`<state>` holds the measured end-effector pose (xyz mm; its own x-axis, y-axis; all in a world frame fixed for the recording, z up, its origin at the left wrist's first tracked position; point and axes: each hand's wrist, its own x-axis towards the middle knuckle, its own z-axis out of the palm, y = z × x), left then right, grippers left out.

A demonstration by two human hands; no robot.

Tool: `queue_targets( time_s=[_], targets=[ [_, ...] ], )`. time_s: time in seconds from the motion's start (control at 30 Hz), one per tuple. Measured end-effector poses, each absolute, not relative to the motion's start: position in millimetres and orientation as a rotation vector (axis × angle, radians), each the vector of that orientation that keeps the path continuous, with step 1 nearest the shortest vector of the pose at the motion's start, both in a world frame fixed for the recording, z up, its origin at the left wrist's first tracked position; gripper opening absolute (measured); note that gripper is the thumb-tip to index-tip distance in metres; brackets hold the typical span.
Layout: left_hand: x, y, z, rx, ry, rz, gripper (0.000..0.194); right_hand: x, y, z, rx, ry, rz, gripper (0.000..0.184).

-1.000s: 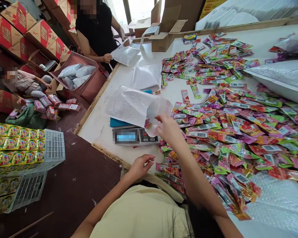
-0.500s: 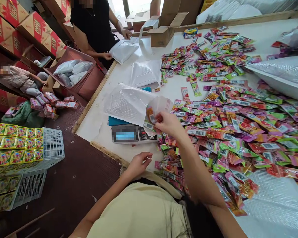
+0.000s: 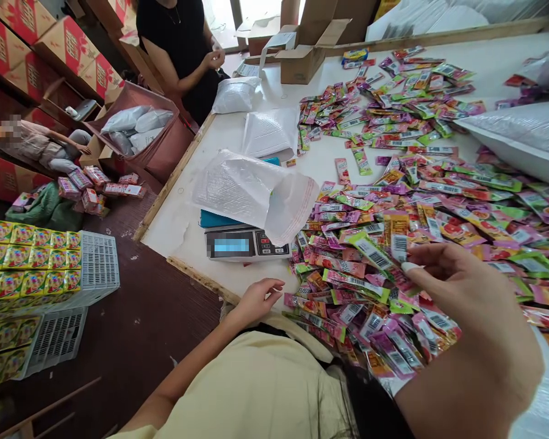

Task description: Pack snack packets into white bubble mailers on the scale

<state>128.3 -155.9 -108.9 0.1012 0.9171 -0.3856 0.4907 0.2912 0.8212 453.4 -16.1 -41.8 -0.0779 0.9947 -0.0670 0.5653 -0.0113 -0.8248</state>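
The person's right hand [image 3: 455,289] pinched a slim glossy orange sachet [image 3: 397,228] and a slim glossy green sachet [image 3: 370,251] between thumb and fingers, above a heap of small multicoloured plastic sachets [image 3: 421,177] that spread across the middle and right of the white-topped, wood-edged table [image 3: 165,222]. The left hand [image 3: 258,302] was at the table's near edge, its fingers loosely bent with a narrow gap to the thumb; whether it touched the table could not be told. Near the table's near left corner stood a grey digital scale [image 3: 216,256] with a teal platform [image 3: 217,219]. A white bubble-lined mailer [image 3: 238,186] lay across that platform, its gaping mouth turned right towards the heap and overhanging part of the scale's button panel [image 3: 274,242]. Beyond it lay a flat white padded envelope [image 3: 271,131], and a plump white parcel [image 3: 235,96] sat at the left edge near the far corner. An open brown cardboard box [image 3: 297,67] stood by the far edge. A co-worker in a black top [image 3: 176,42] stood beside the left edge, hands held together.
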Motion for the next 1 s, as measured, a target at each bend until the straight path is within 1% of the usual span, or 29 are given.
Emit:
queue_targets(
  time_s=[0.1,0.2,0.27,0.33,0.37,0.4,0.43,0.5,0.53,0.57,0.63,0.7,0.8,0.9,1.0],
  targets=[
    [128,-156,-107,1.343,1.546,0.516,0.034,465,-20,-52,-1.774,-1.560,1.018,0.024],
    [128,-156,-105,1.347,1.551,0.509,0.033,480,-22,-61,-1.764,-1.549,0.999,0.028],
    [129,-156,-106,1.347,1.546,0.513,0.033,483,-21,-61,-1.788,-1.630,0.795,0.027],
    [130,-156,-107,1.350,1.538,0.511,0.033,469,-18,-56,-1.773,-1.786,0.481,0.026],
    [130,-156,-108,1.353,1.534,0.506,0.033,454,-15,-51,-1.722,-1.855,0.390,0.026],
    [131,-156,-109,1.358,1.530,0.500,0.033,433,-11,-46,-1.643,-1.915,0.397,0.025],
    [131,-155,-109,1.362,1.526,0.495,0.033,407,-5,-42,-1.547,-1.958,0.486,0.023],
    [131,-155,-110,1.365,1.522,0.488,0.034,346,10,-36,-1.368,-2.011,0.823,0.020],
    [130,-154,-110,1.361,1.525,0.486,0.034,313,21,-35,-1.311,-2.050,0.935,0.020],
    [129,-154,-110,1.354,1.531,0.484,0.034,282,32,-36,-1.287,-2.043,1.028,0.027],
    [126,-153,-108,1.331,1.556,0.479,0.034,228,57,-40,-1.354,-1.862,1.174,0.038],
    [121,-153,-107,1.305,1.589,0.476,0.035,190,81,-46,-1.424,-1.674,1.245,0.034],
    [116,-155,-108,1.286,1.617,0.477,0.034,167,103,-54,-1.454,-1.571,1.275,0.021],
    [114,-155,-111,1.294,1.612,0.477,0.033,179,104,-63,-1.347,-1.572,1.328,0.010],
    [116,-153,-114,1.313,1.592,0.473,0.034,212,92,-73,-1.284,-1.506,1.337,0.014]
  ],
)
